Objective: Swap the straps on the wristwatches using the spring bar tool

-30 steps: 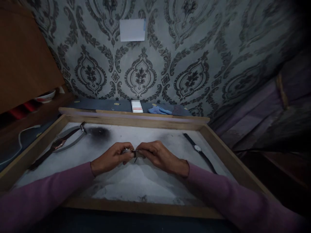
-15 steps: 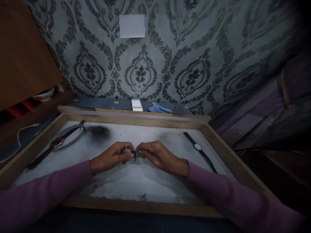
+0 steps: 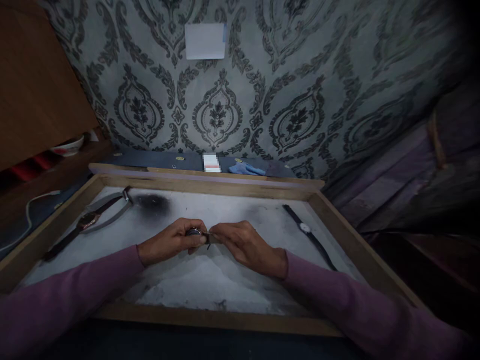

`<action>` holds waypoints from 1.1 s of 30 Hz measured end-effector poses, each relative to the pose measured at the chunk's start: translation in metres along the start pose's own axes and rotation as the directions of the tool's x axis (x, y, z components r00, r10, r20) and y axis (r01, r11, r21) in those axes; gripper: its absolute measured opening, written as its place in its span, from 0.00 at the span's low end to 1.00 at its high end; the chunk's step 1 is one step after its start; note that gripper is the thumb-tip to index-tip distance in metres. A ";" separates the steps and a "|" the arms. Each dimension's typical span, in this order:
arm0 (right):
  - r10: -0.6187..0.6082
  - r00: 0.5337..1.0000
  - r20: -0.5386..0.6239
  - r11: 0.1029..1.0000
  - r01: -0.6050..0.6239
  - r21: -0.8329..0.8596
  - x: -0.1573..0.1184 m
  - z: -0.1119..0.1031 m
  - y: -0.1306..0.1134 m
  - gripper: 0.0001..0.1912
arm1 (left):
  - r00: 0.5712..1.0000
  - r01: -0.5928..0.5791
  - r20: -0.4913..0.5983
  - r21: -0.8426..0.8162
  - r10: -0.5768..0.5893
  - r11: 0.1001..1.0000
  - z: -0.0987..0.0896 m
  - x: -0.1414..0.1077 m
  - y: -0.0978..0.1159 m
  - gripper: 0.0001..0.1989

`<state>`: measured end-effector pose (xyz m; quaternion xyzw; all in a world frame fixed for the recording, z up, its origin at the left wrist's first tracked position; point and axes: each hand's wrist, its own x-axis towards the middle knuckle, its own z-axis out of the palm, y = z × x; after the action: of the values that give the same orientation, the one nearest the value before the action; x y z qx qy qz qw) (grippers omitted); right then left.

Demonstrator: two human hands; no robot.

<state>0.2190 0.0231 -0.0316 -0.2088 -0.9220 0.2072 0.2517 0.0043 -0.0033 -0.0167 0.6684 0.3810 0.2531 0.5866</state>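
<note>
Over the middle of a wooden tray [image 3: 210, 186], my left hand [image 3: 168, 244] is closed around a wristwatch [image 3: 194, 232] with a round case. The watch's glass faces up, and a short dark strap end sticks out past the thumb. Close against its right side, my right hand [image 3: 251, 247] pinches with thumb and forefinger at the watch's edge. A thin, slim piece shows between the two hands; whether it is part of the strap or a small tool cannot be made out. My right fingers hide most of it.
On the tray's left lies a brown-strapped watch [image 3: 89, 220] beside a grey band [image 3: 112, 212]. A black-strapped watch [image 3: 305, 228] lies at the right. Behind the tray are a small blurred box [image 3: 211, 163] and a blue cloth [image 3: 245, 168]. A white cable [image 3: 29, 215] runs along the left.
My right hand has flattened and turned slightly, its wrist shifting a little left and down. My left hand has tipped the watch slightly and keeps its grip.
</note>
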 end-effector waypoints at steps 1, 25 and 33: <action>0.001 1.000 -0.003 1.000 -0.001 0.000 0.000 0.000 0.000 0.12 | 1.000 0.002 0.001 -0.001 -0.002 1.000 0.000 0.000 0.000 0.13; 0.164 0.986 0.037 0.941 -0.167 0.294 0.007 -0.008 -0.006 0.12 | 0.999 0.020 -0.029 0.009 -0.019 1.000 0.002 0.003 -0.002 0.12; 0.227 0.970 0.089 0.918 -0.243 0.314 0.006 -0.009 -0.007 0.12 | 0.999 0.036 -0.041 -0.003 -0.036 0.999 0.002 0.003 -0.003 0.12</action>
<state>0.2170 0.0227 -0.0187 -0.2687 -0.8501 0.3888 0.2324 0.0067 -0.0016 -0.0201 0.6555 0.4045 0.2565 0.5838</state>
